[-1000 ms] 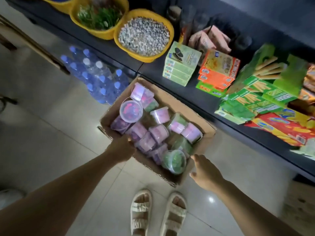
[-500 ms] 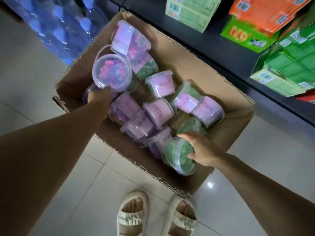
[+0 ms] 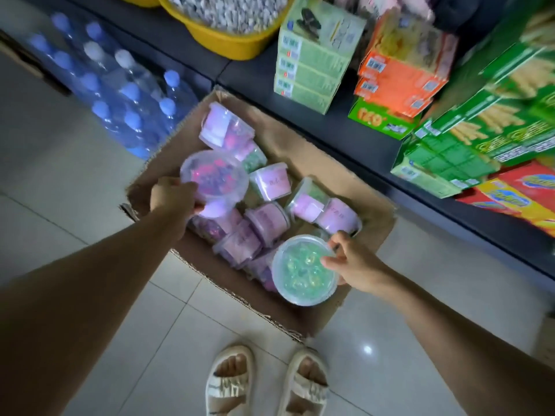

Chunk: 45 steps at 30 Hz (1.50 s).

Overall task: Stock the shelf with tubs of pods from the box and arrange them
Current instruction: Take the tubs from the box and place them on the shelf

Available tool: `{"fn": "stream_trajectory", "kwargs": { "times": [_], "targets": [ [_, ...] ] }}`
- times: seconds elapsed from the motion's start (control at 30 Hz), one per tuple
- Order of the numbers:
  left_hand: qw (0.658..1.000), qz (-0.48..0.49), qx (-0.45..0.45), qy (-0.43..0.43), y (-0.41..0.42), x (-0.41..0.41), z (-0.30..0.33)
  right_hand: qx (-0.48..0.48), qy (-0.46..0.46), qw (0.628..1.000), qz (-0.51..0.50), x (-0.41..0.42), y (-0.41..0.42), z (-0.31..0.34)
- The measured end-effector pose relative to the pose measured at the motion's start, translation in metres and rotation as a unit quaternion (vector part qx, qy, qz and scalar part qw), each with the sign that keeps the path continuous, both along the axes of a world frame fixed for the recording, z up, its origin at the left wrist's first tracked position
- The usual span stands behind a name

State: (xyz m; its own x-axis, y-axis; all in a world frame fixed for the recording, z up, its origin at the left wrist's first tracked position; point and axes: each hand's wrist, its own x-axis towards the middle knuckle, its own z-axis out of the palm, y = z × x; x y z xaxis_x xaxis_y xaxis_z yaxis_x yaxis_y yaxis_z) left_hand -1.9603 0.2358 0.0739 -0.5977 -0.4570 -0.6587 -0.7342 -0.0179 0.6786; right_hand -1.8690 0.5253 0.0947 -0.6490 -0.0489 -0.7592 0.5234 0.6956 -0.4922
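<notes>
Two grips at once here. The left hand (image 3: 172,196), left of centre in the frame, curls its grip round the near side of a pink-pod tub (image 3: 214,181), fingers under the rim and thumb at the edge, so the lid faces up and the tub sits above the others. The right hand (image 3: 350,262), lower centre, pinches the far rim of a green-pod tub (image 3: 304,270), fingertips over the lid edge and thumb underneath by the look of it. That hold keeps the lid level, and I judge both tubs are on their way out, one per hand to save a trip.

Both tubs are over the cardboard box (image 3: 300,145) in mid-frame, which stands on the tiled floor (image 3: 90,223). Under them lies a jumble of more tubs (image 3: 264,219), mostly pink, tipped on their sides and leaning on one another; plenty left to stock.

The dark shelf (image 3: 345,136) runs along the upper right, and it's crowded: pale green cartons (image 3: 312,67), orange cartons (image 3: 402,82), a slope of green biscuit boxes (image 3: 480,121), red packs (image 3: 522,199) at the right edge. Free room looks scarce, just the dark strip along the front edge. A yellow basin (image 3: 231,40) of pebble-like bits sits top centre; a pack of water bottles (image 3: 120,94) stands upper left on the floor. Sandalled feet (image 3: 264,382) at the bottom.
</notes>
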Motion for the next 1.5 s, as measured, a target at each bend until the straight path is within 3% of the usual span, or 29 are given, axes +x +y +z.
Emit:
{"fn": "stream_trajectory", "kwargs": {
  "times": [0.1, 0.27, 0.53, 0.8, 1.13, 1.33, 1.5],
  "targets": [
    [0.999, -0.022, 0.015, 0.024, 0.016, 0.009, 0.068, -0.048, -0.006, 0.987, -0.155, -0.009, 0.005, 0.068],
    [0.994, -0.072, 0.033, 0.071, 0.033, 0.001, 0.199, -0.090, 0.047, 0.955, -0.279, -0.027, 0.015, 0.205],
    [0.973, -0.115, 0.068, 0.186, 0.051, -0.022, 0.439, -0.118, 0.169, 0.894, -0.398, -0.039, 0.033, 0.444],
    [0.932, -0.166, 0.114, 0.300, 0.070, -0.019, 0.658, -0.144, 0.276, 0.844, -0.437, -0.021, 0.056, 0.647],
    [0.895, -0.202, 0.181, 0.353, 0.098, -0.022, 0.824, -0.179, 0.372, 0.767, -0.491, 0.009, 0.084, 0.808],
    [0.880, -0.193, 0.202, 0.384, 0.134, -0.052, 0.880, -0.226, 0.407, 0.693, -0.551, 0.000, 0.119, 0.859],
    [0.870, -0.180, 0.229, 0.396, 0.182, -0.096, 0.915, -0.245, 0.425, 0.680, -0.544, -0.022, 0.163, 0.887]
  ]
}}
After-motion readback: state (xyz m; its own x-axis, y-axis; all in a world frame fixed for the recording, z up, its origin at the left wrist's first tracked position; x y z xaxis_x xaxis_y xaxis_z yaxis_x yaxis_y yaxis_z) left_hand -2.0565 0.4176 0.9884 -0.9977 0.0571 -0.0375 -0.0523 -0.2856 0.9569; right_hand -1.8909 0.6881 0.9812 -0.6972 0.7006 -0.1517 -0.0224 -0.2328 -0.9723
